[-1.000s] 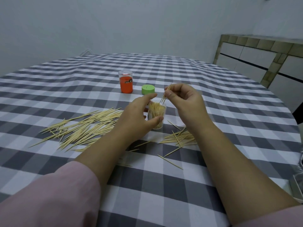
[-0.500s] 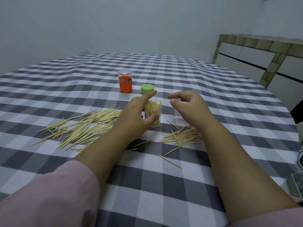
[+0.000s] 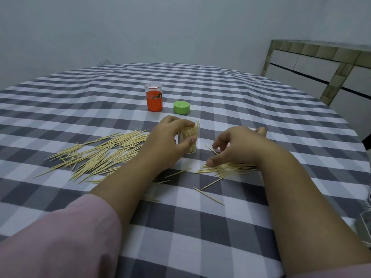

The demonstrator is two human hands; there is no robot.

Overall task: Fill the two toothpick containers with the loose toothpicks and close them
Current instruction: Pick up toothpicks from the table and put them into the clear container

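My left hand (image 3: pixel 168 143) grips a clear open container (image 3: pixel 193 135) packed with upright toothpicks, standing on the checked tablecloth. My right hand (image 3: pixel 239 146) hovers low over a small pile of loose toothpicks (image 3: pixel 226 169), fingers spread and curved, thumb tip touching the pile; nothing is visibly held. A larger heap of toothpicks (image 3: pixel 100 155) lies left of my left hand. Farther back stand an orange container (image 3: pixel 154 100) with a clear top and a green lid (image 3: pixel 181 107) lying flat.
A few stray toothpicks (image 3: pixel 208 194) lie nearer to me on the tablecloth (image 3: pixel 220 237). A tiled counter with white panels (image 3: pixel 321 71) stands at the right beyond the table. A clear object shows at the right edge (image 3: pixel 364 223).
My right hand dropped its toothpicks into the clear container, then moved down and right onto the small pile. My left hand kept hold of the container.
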